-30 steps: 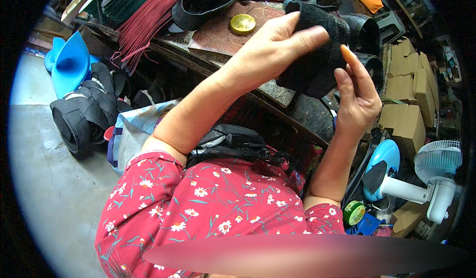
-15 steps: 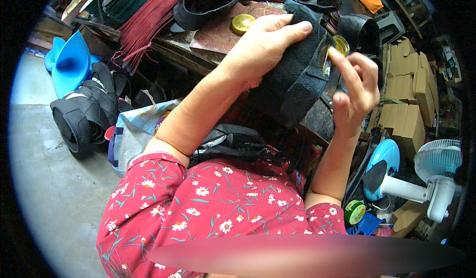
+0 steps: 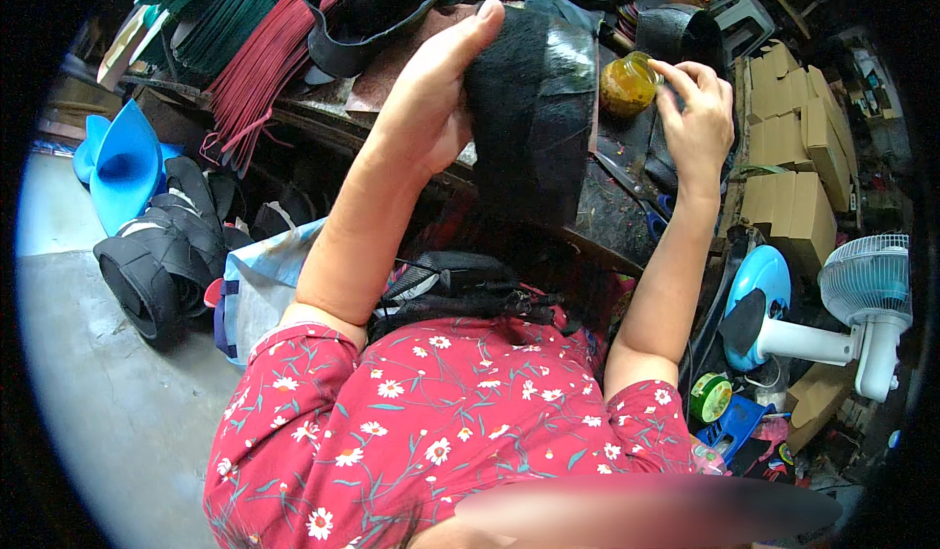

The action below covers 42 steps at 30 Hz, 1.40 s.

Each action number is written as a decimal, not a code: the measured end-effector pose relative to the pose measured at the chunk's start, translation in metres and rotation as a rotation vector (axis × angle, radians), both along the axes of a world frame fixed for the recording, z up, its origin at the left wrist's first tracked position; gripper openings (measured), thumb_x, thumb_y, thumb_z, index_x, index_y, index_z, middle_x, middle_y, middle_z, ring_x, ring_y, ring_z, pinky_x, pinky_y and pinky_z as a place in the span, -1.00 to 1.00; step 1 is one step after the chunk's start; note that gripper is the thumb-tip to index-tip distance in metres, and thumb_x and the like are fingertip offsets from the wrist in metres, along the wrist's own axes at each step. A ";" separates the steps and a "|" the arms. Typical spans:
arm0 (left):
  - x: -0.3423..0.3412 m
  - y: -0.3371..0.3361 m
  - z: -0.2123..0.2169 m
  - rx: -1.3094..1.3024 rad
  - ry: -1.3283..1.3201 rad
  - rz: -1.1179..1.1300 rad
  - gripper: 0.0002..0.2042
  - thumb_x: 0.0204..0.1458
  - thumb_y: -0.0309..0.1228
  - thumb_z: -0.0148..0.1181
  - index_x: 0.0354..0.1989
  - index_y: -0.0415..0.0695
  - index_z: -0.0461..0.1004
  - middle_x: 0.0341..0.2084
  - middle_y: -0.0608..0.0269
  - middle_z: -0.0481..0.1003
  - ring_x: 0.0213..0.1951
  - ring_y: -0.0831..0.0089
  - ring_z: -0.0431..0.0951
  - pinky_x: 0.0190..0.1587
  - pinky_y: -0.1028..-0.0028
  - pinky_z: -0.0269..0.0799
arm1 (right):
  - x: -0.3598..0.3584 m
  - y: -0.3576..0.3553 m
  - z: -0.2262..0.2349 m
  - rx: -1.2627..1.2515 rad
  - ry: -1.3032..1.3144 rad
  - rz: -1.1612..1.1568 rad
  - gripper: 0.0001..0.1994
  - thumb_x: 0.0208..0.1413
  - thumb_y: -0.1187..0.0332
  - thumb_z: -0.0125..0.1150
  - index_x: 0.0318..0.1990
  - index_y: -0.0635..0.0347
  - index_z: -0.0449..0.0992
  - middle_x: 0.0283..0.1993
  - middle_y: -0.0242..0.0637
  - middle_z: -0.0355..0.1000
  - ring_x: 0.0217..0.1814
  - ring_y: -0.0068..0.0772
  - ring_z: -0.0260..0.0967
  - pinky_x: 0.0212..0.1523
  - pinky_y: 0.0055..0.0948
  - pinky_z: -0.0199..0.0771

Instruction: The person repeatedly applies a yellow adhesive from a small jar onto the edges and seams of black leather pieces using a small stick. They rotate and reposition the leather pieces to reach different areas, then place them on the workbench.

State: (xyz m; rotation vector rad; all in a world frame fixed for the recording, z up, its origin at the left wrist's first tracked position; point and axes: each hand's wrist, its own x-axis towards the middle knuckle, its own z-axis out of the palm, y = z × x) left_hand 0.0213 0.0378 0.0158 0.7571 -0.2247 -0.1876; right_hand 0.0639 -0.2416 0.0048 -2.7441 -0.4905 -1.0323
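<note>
A wide black piece of leather-like material hangs upright in front of me, with a shiny patch near its upper right. My left hand grips its left edge, thumb on top and the other fingers hidden behind it. To the right stands a glass jar of amber-yellow paste, its mouth open. My right hand is at the jar's rim, thumb and index finger pinched together. Whatever is between those fingertips is too small to make out.
Scissors with blue handles lie on the dark bench below the jar. Black bands and bundled red cords lie at the far left. Cardboard boxes and a white-and-blue fan stand on the right.
My right hand has moved from the black piece's right edge to the jar's mouth. My left hand has shifted left with the black piece, turning its broad face toward me.
</note>
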 end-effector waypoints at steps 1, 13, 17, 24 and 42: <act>-0.005 -0.001 -0.001 -0.011 -0.045 -0.014 -0.62 0.16 -0.25 0.21 0.06 -0.21 0.42 -0.13 0.24 0.56 -0.11 0.51 0.57 0.00 0.46 0.48 | 0.009 -0.006 -0.004 -0.052 0.005 -0.043 -0.76 0.02 0.34 0.22 -0.17 -0.26 0.69 -0.11 -0.42 0.47 -0.02 -0.28 0.36 -0.06 -0.31 0.47; -0.011 -0.013 0.004 0.238 0.061 0.018 -0.76 0.13 -0.37 0.23 -0.09 -0.24 0.50 -0.30 0.28 0.59 -0.35 0.57 0.60 -0.29 0.55 0.56 | 0.016 -0.012 0.002 -0.119 -0.099 -0.162 -0.69 0.05 0.44 0.09 -0.23 -0.33 0.69 0.01 -0.49 0.47 0.08 -0.26 0.35 0.05 -0.21 0.36; -0.008 -0.018 0.003 0.225 -0.014 0.058 -0.78 0.13 -0.38 0.21 -0.12 -0.24 0.51 -0.32 0.28 0.59 -0.37 0.59 0.59 -0.30 0.56 0.55 | -0.008 0.001 0.006 -0.066 0.228 -0.235 -0.72 0.03 0.52 0.09 -0.23 -0.11 0.67 -0.02 -0.43 0.49 0.07 -0.28 0.35 0.07 -0.23 0.35; -0.009 -0.025 -0.001 0.291 0.012 0.022 -0.76 0.13 -0.41 0.21 -0.06 -0.22 0.50 -0.31 0.28 0.60 -0.33 0.57 0.59 -0.22 0.54 0.54 | -0.069 0.055 0.023 0.778 0.340 0.506 -0.53 -0.07 0.70 0.06 0.03 0.12 0.59 -0.03 -0.25 0.43 0.05 -0.33 0.37 0.17 -0.44 0.29; 0.004 -0.024 -0.011 0.299 0.053 0.067 -0.79 0.10 -0.46 0.18 -0.09 -0.22 0.52 -0.30 0.26 0.59 -0.35 0.55 0.59 -0.25 0.53 0.56 | -0.089 0.064 0.003 0.809 0.626 0.666 -0.50 -0.15 0.65 -0.05 0.00 0.19 0.61 -0.24 -0.38 0.27 -0.20 -0.55 0.24 -0.17 -0.63 0.25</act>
